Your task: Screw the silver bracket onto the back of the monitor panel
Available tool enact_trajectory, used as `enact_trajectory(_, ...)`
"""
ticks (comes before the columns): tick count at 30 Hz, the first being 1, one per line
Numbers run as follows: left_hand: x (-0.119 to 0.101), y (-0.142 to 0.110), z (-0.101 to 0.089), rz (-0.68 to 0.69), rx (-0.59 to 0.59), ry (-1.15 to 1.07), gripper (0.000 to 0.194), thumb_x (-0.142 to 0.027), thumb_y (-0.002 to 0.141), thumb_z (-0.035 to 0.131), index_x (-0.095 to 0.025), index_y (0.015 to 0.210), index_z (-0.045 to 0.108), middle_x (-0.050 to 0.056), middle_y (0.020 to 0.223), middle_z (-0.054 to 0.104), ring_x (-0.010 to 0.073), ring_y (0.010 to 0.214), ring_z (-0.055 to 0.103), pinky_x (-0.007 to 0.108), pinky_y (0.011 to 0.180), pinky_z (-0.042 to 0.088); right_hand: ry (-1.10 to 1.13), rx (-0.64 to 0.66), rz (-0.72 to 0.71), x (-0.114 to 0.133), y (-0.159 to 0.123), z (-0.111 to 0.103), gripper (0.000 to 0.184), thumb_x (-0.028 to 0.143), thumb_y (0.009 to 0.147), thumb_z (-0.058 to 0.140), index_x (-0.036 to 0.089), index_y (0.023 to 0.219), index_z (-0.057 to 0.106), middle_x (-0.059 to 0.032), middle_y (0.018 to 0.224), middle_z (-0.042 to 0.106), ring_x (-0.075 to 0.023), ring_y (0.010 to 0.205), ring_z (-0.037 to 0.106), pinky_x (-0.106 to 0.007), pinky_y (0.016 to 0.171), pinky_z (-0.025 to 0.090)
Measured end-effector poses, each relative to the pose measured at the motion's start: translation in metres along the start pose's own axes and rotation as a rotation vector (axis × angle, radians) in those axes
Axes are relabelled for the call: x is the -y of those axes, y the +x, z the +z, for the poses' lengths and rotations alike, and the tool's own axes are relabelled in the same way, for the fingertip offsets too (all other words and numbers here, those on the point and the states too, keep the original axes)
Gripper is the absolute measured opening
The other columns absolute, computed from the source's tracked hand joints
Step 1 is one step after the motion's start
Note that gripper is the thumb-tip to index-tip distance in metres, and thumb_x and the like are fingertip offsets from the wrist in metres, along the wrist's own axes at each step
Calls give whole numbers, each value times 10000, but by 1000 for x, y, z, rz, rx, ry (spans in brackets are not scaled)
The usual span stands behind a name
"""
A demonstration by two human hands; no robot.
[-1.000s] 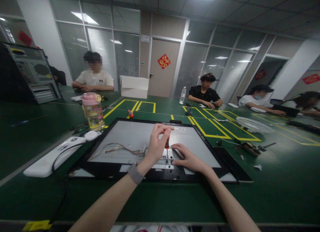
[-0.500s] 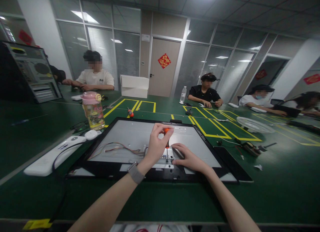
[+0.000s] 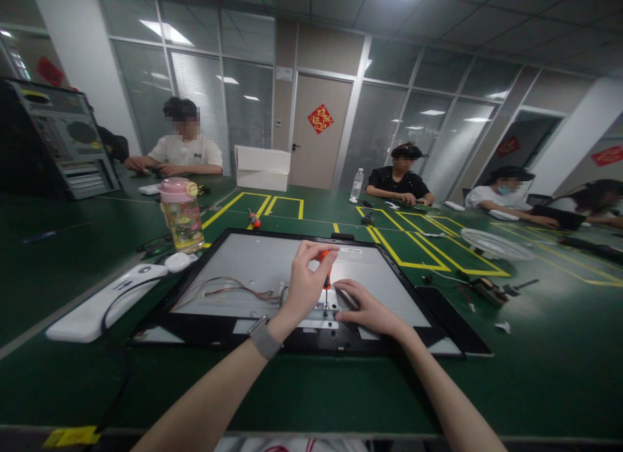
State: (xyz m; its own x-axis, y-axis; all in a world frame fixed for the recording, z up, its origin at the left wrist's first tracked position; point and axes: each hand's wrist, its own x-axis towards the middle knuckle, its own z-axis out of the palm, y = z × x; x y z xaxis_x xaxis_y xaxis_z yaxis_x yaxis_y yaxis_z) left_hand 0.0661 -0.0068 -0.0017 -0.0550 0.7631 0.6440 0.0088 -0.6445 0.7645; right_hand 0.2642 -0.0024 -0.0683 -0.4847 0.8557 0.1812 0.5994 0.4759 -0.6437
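A black-framed monitor panel (image 3: 209,328) lies face down on the green table in front of me, its grey metal back up, with thin coloured wires (image 3: 228,288) running across it. My left hand (image 3: 304,280) is closed round the orange handle of a small screwdriver (image 3: 325,282), held upright with its tip on a small metal plate near the panel's lower edge. My right hand (image 3: 367,306) rests just right of the tip, fingers pressed down on that plate. A grey watch band sits on my left wrist.
A pink-lidded bottle (image 3: 181,215), a white mouse (image 3: 178,262) and a white device with a cable (image 3: 104,299) lie left of the panel. A computer case (image 3: 63,137) stands far left. A white fan grille (image 3: 489,242) and small parts lie right. Other people sit along the far side.
My left fingers have shifted on the screwdriver handle, showing more or less of its orange top. Both hands stay in the same place on the panel.
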Motion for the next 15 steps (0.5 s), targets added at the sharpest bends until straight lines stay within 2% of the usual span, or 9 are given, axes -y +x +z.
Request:
enact_trajectory(3, -2, -1, -1, -21, 28, -35, 218, -219, 899, 507, -184, 966, 712, 48, 883, 630, 153, 847, 603, 267, 769, 474, 6, -1, 1, 0, 0, 0, 660, 529, 778, 717, 189, 1316, 544, -136, 1388, 483, -312, 1311, 426, -465, 1144, 302)
enact_trajectory(6, -3, -1, -1, -59, 45, -74, 288, -199, 923, 420, -181, 931, 707, 46, 857, 651, 159, 844, 612, 274, 768, 473, 5, 2, -2, 1, 0, 0, 662, 541, 779, 713, 177, 1307, 548, -140, 1378, 487, -304, 1307, 431, -454, 1145, 303)
enact_trajectory(11, -4, -1, 1, 15, -16, 3, 108, -244, 825, 636, -182, 818, 724, 35, 843, 594, 155, 837, 579, 272, 789, 463, 7, 1, -5, 0, 0, 0, 667, 556, 780, 707, 179, 1307, 545, -137, 1380, 485, -298, 1309, 431, -452, 1144, 305)
enact_trajectory(13, -4, -1, 2, 22, -12, 5, 100, -235, 821, 643, -184, 849, 725, 32, 831, 588, 152, 824, 581, 273, 785, 464, 9, -1, -6, -1, 0, 0, 663, 557, 780, 708, 188, 1307, 545, -133, 1380, 486, -297, 1307, 433, -456, 1143, 306)
enact_trajectory(15, -4, -2, 2, 0, 11, -28, 155, -226, 870, 571, -184, 913, 714, 40, 861, 610, 153, 843, 597, 274, 787, 466, 10, 0, -8, -1, 0, 0, 659, 549, 778, 714, 197, 1309, 545, -131, 1382, 487, -298, 1307, 434, -463, 1142, 307)
